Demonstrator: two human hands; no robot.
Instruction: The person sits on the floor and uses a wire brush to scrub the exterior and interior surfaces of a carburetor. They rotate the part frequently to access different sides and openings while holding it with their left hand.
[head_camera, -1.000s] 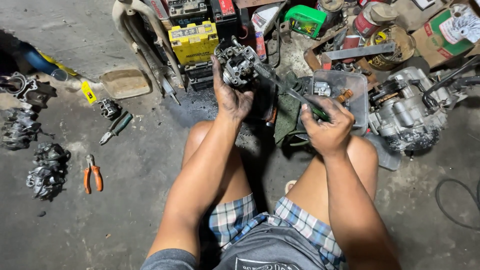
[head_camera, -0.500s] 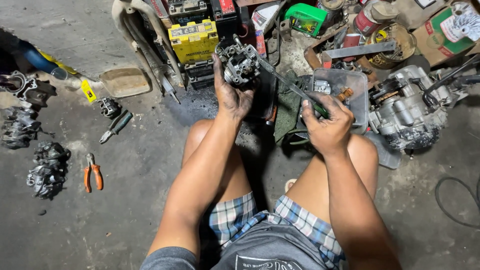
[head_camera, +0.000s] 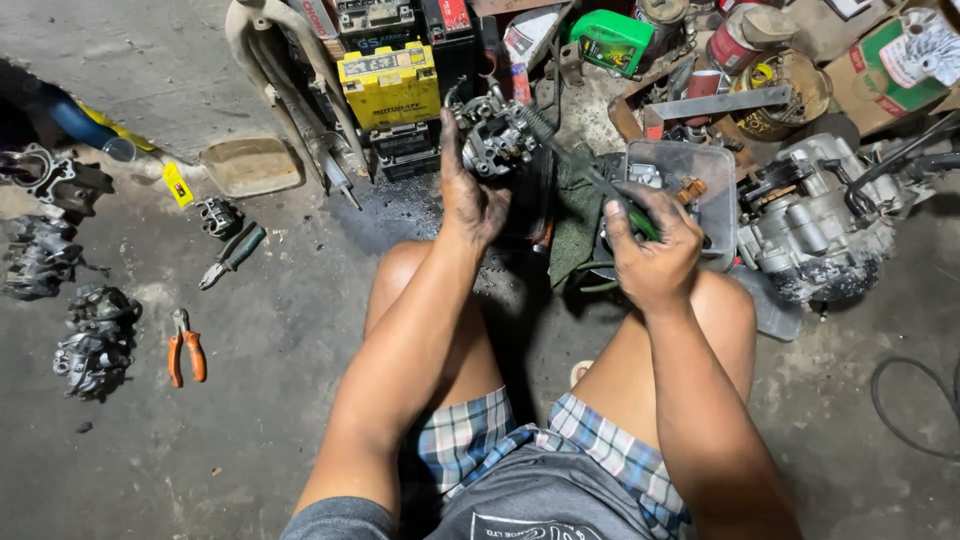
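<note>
The left hand (head_camera: 470, 200) cups a carburetor (head_camera: 495, 135) from below, fingers wrapped up around its body so that the grimy casting sits raised in front of the person, above the oily patch of floor between the knees. Holding it this way leaves its near side open to the tool. The right hand (head_camera: 655, 250) is closed in a fist around the green handle of a screwdriver (head_camera: 590, 180), whose dark shaft slants up and left toward the carburetor; the tip seems to meet the casting, though the view is too cluttered there to be sure. Just behind the right hand lies a grey tray (head_camera: 690, 165) of small parts, within easy reach, and beside it to the right sits an engine block (head_camera: 815, 225).

On the floor well to the left lie orange pliers (head_camera: 187, 347), a second pair with dark grips (head_camera: 232, 256), and several more carburetors (head_camera: 95, 340), set out of the way. A yellow battery (head_camera: 392, 85) stands just behind the held carburetor.

Against the frame a second ago, little differs: both hands keep the same hold, the carburetor stays at the same height, and the screwdriver lies at much the same angle. The floor tools have not moved.
</note>
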